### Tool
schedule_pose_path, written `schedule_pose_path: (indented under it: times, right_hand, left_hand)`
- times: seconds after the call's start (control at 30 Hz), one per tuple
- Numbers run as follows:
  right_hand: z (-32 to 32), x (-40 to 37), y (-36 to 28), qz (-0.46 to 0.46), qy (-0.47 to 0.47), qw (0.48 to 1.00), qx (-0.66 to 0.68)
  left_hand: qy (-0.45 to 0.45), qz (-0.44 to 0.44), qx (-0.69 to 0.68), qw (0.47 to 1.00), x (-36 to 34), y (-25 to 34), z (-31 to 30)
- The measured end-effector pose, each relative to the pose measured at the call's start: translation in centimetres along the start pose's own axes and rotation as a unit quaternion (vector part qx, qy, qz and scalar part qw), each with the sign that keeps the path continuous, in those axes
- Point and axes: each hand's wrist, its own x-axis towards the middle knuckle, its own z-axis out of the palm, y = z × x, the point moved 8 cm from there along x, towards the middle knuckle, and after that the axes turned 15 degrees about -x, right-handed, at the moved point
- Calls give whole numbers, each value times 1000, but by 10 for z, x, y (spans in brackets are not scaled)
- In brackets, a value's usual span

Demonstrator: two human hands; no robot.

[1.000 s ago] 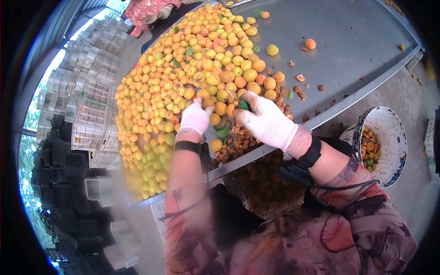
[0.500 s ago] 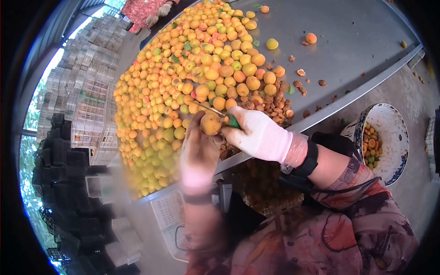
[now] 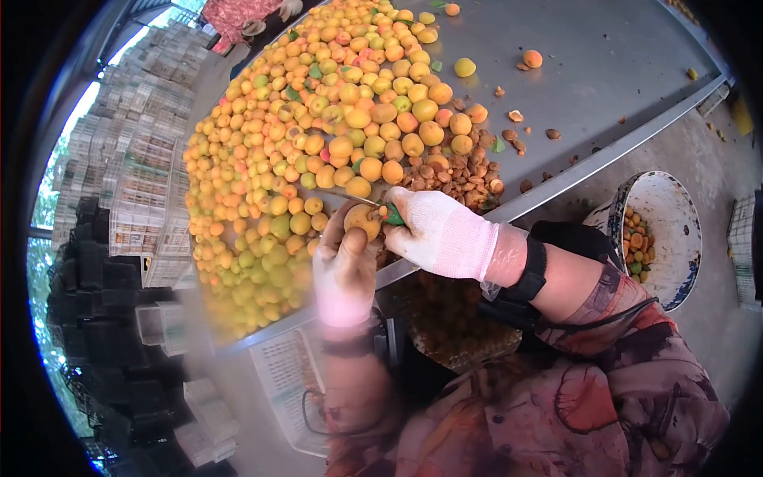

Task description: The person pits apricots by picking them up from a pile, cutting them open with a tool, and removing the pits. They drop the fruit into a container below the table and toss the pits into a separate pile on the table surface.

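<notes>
My left hand, in a stained white and pink glove, holds a yellow-orange apricot between thumb and fingers. My right hand, gloved the same way, is closed on the green handle of a knife. The thin blade points up and left, over the far side of the apricot. Both hands are close together above the table's near edge. Beyond them lies a large heap of apricots, with a pile of brown pits to its right.
The metal table has a raised rim. A white bucket with apricot pieces stands at the right. Below the table are a white basket and a dark container of fruit. Stacked crates fill the left; a co-worker's glove shows at top.
The fingers of my left hand have shifted around the apricot, and its thumb now shows clearly. The whole view has moved slightly, so the table and heap appear a little further left and up.
</notes>
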Motion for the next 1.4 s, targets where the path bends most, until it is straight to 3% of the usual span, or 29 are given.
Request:
schedule_pose_path:
  times: [0.13, 0.23, 0.33, 0.4, 0.47, 0.5, 0.53, 0.57, 0.6, 0.63, 0.67, 0.7, 0.77, 0.83, 0.9, 0.97, 1.13, 1.23, 1.3, 1.4]
  right_hand:
    - [2, -1, -4, 22, 4, 999, -46]
    - [4, 1, -6, 32, -10, 998, -51]
    - [7, 0, -2, 47, -34, 997, -43]
    - [7, 1, 4, 57, -44, 997, -36]
    - [20, -3, 9, 84, -168, 963, 192]
    - [14, -4, 9, 84, -169, 963, 192]
    - [23, -13, 8, 165, -259, 879, 365]
    - [31, -25, 2, 238, -335, 749, 519]
    - [36, -32, -1, 265, -376, 658, 596]
    - [36, -34, -2, 264, -377, 658, 596]
    - [23, -22, -1, 152, -306, 812, 473]
    - [5, -11, -6, 31, -218, 920, 325]
    - [15, -5, 2, 68, -212, 937, 268]
    - [9, -1, 11, 85, -52, 982, 161]
    - [12, -5, 8, 85, -66, 982, 152]
    - [4, -7, -1, 43, -49, 998, 24]
    - [6, -8, 1, 40, -50, 998, -1]
    - [9, -10, 2, 66, -107, 991, -34]
    - [10, -13, 1, 66, -121, 987, -81]
    - [15, -12, 6, 69, -105, 987, -97]
  left_hand:
    - [22, 8, 75, 997, -2, 4, 5]
    - [33, 34, -16, 999, -3, -2, 3]
    - [33, 63, 93, 993, -5, 6, 3]
    - [2, 17, 218, 976, -5, 9, 9]
    - [-17, 17, 203, 979, -3, 10, 7]
    - [-38, 17, 188, 981, -2, 9, 9]
    - [-38, 17, 188, 981, -2, 8, 8]
    - [-42, 7, 134, 990, -2, 6, 8]
    - [-46, -2, 79, 996, -1, 5, 8]
    - [-46, -1, 81, 996, 0, 2, 7]
    - [-29, 8, 6, 1000, 2, 1, 2]
    - [-11, 18, -68, 997, 3, 0, -3]
    - [-9, 41, -75, 996, 8, 0, -9]
    - [-9, 61, -84, 995, 10, 4, -10]
    - [11, 73, -68, 995, 10, 5, -12]
    - [6, 67, -46, 997, 8, 4, -6]
    - [13, 62, 6, 998, 7, 2, -7]
    - [15, 79, 85, 993, 6, 8, -1]
    - [-11, 107, 224, 969, 3, 14, 7]
    - [16, 122, 233, 965, 1, 14, 13]
